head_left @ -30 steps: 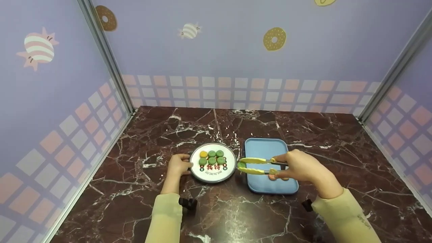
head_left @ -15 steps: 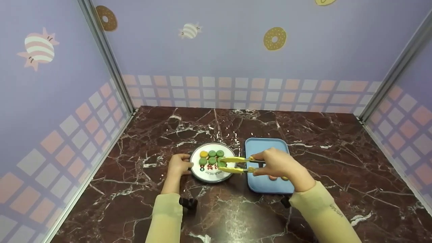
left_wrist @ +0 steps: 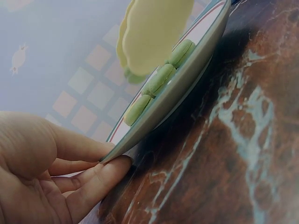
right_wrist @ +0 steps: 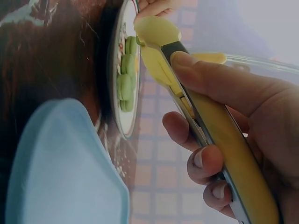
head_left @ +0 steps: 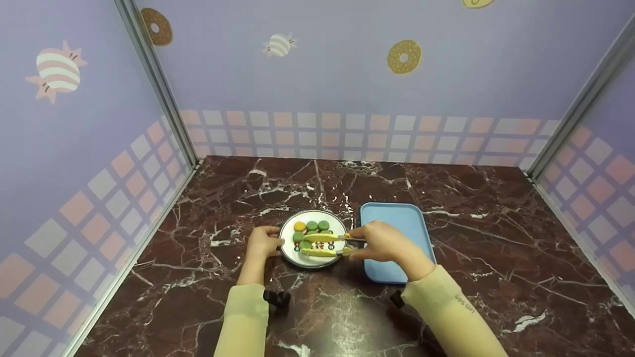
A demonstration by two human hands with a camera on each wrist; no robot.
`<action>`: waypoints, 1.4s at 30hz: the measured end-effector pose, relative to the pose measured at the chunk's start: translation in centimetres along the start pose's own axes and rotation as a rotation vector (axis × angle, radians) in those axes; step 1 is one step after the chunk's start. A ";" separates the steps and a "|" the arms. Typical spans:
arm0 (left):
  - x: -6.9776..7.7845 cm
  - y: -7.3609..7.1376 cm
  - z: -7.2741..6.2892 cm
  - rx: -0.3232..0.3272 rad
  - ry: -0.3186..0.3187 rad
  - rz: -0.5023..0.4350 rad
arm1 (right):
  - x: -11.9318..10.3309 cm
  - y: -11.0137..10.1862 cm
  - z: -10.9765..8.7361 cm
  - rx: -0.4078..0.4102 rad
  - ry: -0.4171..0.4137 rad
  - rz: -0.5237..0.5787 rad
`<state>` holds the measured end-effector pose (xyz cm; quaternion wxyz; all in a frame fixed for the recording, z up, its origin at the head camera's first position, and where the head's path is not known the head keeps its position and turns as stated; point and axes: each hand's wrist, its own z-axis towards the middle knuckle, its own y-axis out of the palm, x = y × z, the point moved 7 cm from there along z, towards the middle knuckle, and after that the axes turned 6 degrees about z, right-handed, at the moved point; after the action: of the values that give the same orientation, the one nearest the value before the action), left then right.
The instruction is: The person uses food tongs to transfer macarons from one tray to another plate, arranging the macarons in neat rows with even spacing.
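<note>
My left hand [head_left: 264,243] pinches the left rim of a round white plate [head_left: 338,227], thumb on top and fingers beneath, as the left wrist view shows. My right hand [head_left: 386,243] grips yellow-tipped tongs [right_wrist: 224,154] and reaches over the plate from the right. Between the tong tips sits a green macaron [head_left: 305,245], just in front of the rows on the plate. In the left wrist view this macaron [left_wrist: 135,77] shows below the tips, apart from the plate. Several green macarons [head_left: 312,226] and one yellow macaron [head_left: 299,226] lie behind, partly covered by the tongs.
A blue rectangular tray [head_left: 379,213] stands right of the plate, its middle hidden by my right hand and forearm. Both rest on a dark red marbled table [head_left: 238,198]. Patterned lilac walls [head_left: 337,74] enclose the back and sides.
My right hand has carried the tongs and the green macaron leftward, from the tray's left edge to over the plate. My left hand has stayed at the rim.
</note>
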<state>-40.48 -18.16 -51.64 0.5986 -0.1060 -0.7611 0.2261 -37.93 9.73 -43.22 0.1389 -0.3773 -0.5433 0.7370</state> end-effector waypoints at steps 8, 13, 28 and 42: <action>0.0 0.0 0.0 -0.001 -0.004 -0.001 | 0.3 1.3 0.9 -0.018 0.045 0.023; 0.0 0.0 0.1 -0.005 -0.001 -0.002 | 0.3 1.8 1.3 -0.013 0.039 0.032; 0.0 0.0 0.0 -0.008 -0.005 -0.002 | 0.2 2.2 1.5 -0.011 0.040 0.022; -0.1 0.0 0.2 -0.005 0.005 -0.018 | 0.6 1.5 0.9 -0.006 0.044 0.044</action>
<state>-40.62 -18.23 -51.74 0.6023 -0.1011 -0.7610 0.2187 -38.63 8.92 -44.74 0.1335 -0.4058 -0.5337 0.7299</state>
